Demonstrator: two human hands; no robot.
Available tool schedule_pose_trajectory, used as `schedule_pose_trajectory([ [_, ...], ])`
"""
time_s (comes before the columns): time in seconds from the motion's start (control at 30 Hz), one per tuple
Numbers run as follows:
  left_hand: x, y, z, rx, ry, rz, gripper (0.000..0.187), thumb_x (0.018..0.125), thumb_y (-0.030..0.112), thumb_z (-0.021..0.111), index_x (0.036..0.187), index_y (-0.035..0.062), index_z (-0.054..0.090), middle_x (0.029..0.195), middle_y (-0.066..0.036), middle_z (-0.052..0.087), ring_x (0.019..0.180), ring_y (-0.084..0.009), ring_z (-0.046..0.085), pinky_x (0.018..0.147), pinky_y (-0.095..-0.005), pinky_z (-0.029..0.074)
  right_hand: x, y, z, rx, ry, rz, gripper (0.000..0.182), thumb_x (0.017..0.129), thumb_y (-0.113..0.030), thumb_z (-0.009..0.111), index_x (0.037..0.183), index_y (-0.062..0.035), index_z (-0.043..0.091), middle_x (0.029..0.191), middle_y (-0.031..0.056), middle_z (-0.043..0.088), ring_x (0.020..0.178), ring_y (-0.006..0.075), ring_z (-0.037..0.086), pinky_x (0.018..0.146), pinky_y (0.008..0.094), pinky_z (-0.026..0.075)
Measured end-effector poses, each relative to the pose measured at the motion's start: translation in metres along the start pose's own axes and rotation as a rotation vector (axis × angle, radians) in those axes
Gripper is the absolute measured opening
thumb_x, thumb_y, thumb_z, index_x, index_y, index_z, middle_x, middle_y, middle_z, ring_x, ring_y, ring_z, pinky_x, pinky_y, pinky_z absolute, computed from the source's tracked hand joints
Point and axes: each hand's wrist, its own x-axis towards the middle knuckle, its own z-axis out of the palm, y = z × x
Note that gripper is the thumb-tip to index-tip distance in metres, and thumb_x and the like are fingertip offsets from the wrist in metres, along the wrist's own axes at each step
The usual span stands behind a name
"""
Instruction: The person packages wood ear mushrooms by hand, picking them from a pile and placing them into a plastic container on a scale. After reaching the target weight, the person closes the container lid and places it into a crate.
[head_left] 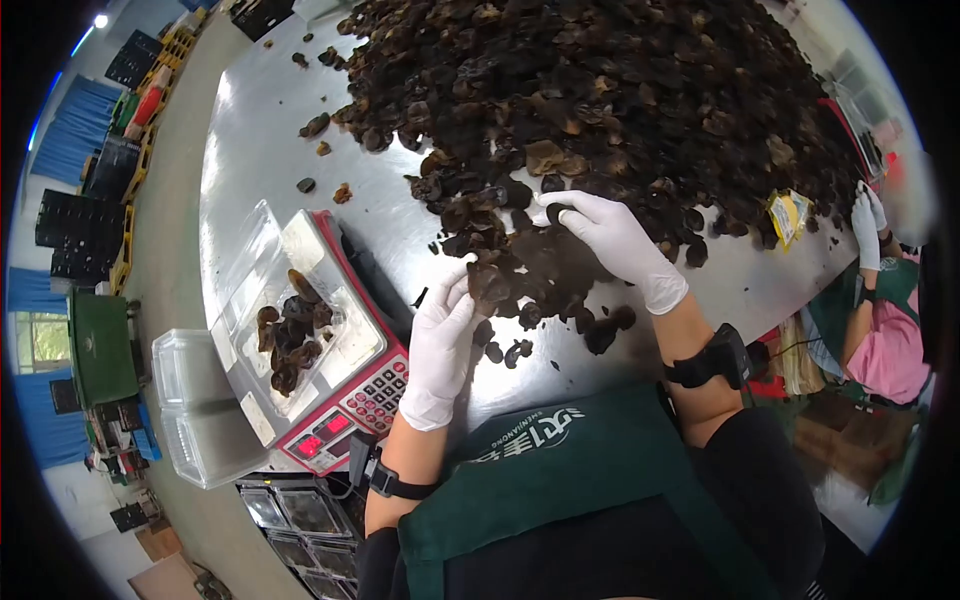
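A large heap of dark brown wood ear mushrooms (600, 90) covers the metal table (250, 160), thinning to loose pieces near me. My left hand (442, 345), in a white glove, pinches the edge of a brown wood ear mushroom (489, 290). On the heap's near side, my right hand (612, 240), gloved too, has its thumb and fingers closed round a small dark wood ear mushroom, partly hidden by the fingers. To the left, a red-and-white digital scale (375, 395) carries an open clear plastic box (262, 235) with several mushroom pieces inside.
Clear plastic boxes (200, 410) are stacked left of the scale, with more packed boxes (305, 515) below the table. A yellow packet (790, 217) lies at the heap's right edge. Farther right, a co-worker's gloved hands (867, 225) are at the table. A green bin (103, 345) stands far left.
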Motion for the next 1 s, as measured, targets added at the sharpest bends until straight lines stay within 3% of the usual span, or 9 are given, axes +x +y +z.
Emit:
schedule_pose_trajectory([
  [0.1,-0.004,-0.001,0.001,0.011,0.019,-0.014,0.051,0.097,0.007,0.056,0.146,-0.0003,0.04,0.136,-0.013,0.056,0.126,-0.0216,0.054,0.11,-0.0364,0.039,-0.017,-0.019,-0.016,0.494,-0.095,0.048,0.038,0.104,-0.015,0.043,0.134,0.004,0.055,0.115,0.0098,0.072,0.113,0.0147,0.063,0.104,0.0291,0.042],
  [0.23,-0.005,-0.009,0.0,-0.006,0.009,-0.003,0.052,0.099,0.005,0.054,0.148,-0.0002,0.038,0.137,-0.014,0.055,0.127,-0.0207,0.054,0.11,-0.0357,0.04,-0.031,-0.008,-0.018,0.909,-0.112,0.071,0.042,0.106,-0.018,0.042,0.138,0.0082,0.05,0.122,0.0206,0.066,0.118,0.0314,0.064,0.103,0.0389,0.049],
  [0.47,-0.01,-0.01,0.005,0.044,0.007,-0.049,0.051,0.1,0.008,0.053,0.148,0.0012,0.039,0.131,-0.013,0.06,0.111,-0.0238,0.062,0.099,-0.0357,0.047,-0.05,0.012,-0.028,1.215,-0.132,0.074,0.042,0.108,-0.023,0.038,0.132,0.0089,0.053,0.106,0.0229,0.07,0.106,0.0313,0.069,0.095,0.0382,0.053],
  [0.53,-0.012,-0.012,-0.001,0.055,0.023,-0.057,0.048,0.101,0.008,0.052,0.147,0.0019,0.041,0.132,-0.013,0.06,0.112,-0.0232,0.062,0.1,-0.0346,0.046,-0.065,0.017,-0.04,0.84,-0.015,0.136,0.038,0.108,-0.021,0.039,0.122,0.0091,0.058,0.088,0.0176,0.071,0.089,0.0269,0.071,0.085,0.0348,0.055],
  [0.6,-0.014,-0.013,-0.002,0.062,0.042,-0.063,0.047,0.101,0.008,0.05,0.147,0.0027,0.042,0.132,-0.013,0.06,0.114,-0.0226,0.061,0.1,-0.0334,0.045,-0.08,0.025,-0.048,0.82,0.049,0.115,0.033,0.106,-0.019,0.043,0.104,0.0069,0.063,0.073,0.0107,0.068,0.069,0.0179,0.066,0.071,0.03,0.052],
  [0.7,-0.015,-0.015,0.002,0.554,0.288,0.076,0.036,0.1,0.006,0.051,0.136,0.0022,0.056,0.126,-0.011,0.061,0.111,-0.0153,0.058,0.094,-0.0282,0.046,-0.111,0.025,-0.072,0.639,0.127,0.261,0.032,0.104,-0.018,0.046,0.093,0.0068,0.064,0.068,0.0079,0.065,0.066,0.0156,0.063,0.069,0.0299,0.051],
  [0.8,-0.012,-0.011,0.007,0.844,0.226,0.208,0.036,0.096,0.001,0.051,0.131,0.002,0.059,0.126,-0.012,0.06,0.118,-0.0195,0.056,0.101,-0.032,0.044,-0.156,0.029,-0.096,0.364,0.242,0.427,0.028,0.098,-0.013,0.051,0.079,0.0033,0.064,0.066,0.0075,0.063,0.065,0.0154,0.062,0.064,0.029,0.049],
  [0.93,0.004,-0.015,0.002,1.197,0.184,0.443,0.04,0.088,-0.002,0.057,0.128,0.0033,0.061,0.132,-0.017,0.056,0.128,-0.0324,0.05,0.11,-0.0387,0.037,-0.24,0.042,-0.153,-0.087,-0.097,0.614,0.018,0.087,-0.015,0.069,0.089,0.0025,0.074,0.081,0.008,0.073,0.074,0.0124,0.067,0.075,0.0274,0.052],
  [1.0,0.012,-0.011,0.015,1.262,0.174,0.439,0.045,0.083,-0.004,0.058,0.128,0.0046,0.061,0.134,-0.017,0.054,0.131,-0.0349,0.047,0.113,-0.0422,0.035,-0.275,0.047,-0.163,-0.231,-0.025,0.619,0.024,0.081,-0.016,0.074,0.099,-0.0002,0.076,0.087,0.0092,0.075,0.077,0.0151,0.069,0.076,0.0291,0.053],
])
